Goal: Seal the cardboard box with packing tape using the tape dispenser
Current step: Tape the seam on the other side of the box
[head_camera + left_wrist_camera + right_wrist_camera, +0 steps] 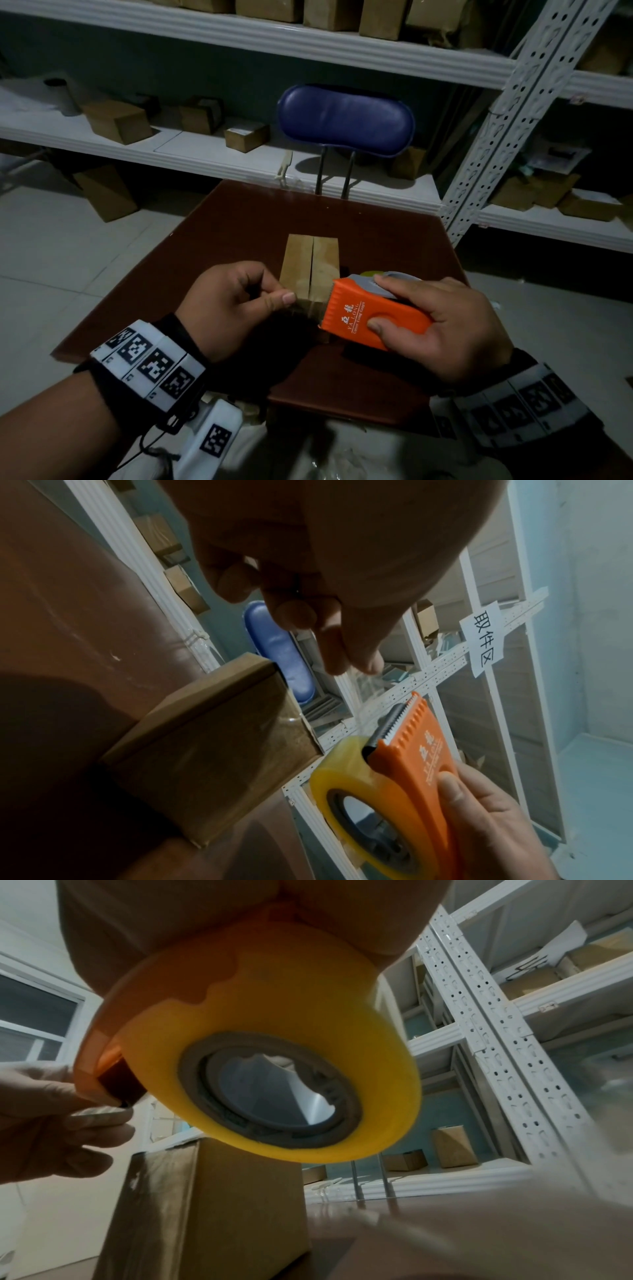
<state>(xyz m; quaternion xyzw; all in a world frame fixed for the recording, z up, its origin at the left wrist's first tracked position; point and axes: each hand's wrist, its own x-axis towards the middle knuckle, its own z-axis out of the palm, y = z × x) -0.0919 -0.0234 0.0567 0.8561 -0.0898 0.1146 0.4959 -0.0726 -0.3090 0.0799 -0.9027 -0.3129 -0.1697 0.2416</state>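
On the dark red-brown counter (239, 226) a small cardboard box (310, 263) stands with its top flaps closed along a centre seam, clear tape already shining on its near end. The right hand (442, 322) curls round the orange tape dispenser (370, 317), thumb on its face, holding it just above the box's near right corner; the yellowish tape roll (274, 1053) sits in it. The left hand (236, 305) pinches the free end of the tape (363, 677) near the dispenser's toothed blade (394, 721).
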